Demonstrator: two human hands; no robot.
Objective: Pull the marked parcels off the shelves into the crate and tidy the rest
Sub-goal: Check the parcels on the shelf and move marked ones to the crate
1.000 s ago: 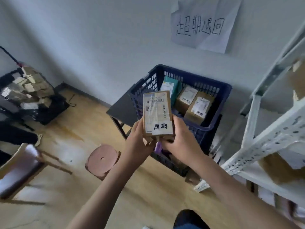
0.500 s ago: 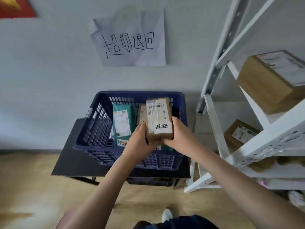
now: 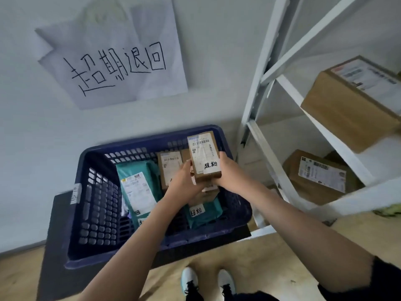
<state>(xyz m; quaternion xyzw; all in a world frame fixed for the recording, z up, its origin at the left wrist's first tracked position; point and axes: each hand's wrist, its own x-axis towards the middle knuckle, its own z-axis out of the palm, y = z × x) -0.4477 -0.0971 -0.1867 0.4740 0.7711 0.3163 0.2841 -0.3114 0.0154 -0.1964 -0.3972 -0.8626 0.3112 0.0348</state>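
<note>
Both hands, the left hand (image 3: 186,181) and right hand (image 3: 227,172), carried the small marked box (image 3: 204,157) from in front of the crate (image 3: 97,205) to over its far right corner, above the parcels inside. The view swung from the floor towards the shelves (image 3: 325,135).

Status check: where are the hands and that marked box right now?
Left hand and right hand grip the marked box. Box above the blue crate, not released. Parcels already inside; nothing blocking.

Open floor of crate (image 3: 95,205) at left, teal mailer (image 3: 136,187) and boxes (image 3: 170,168) apparently crowding the right
</note>
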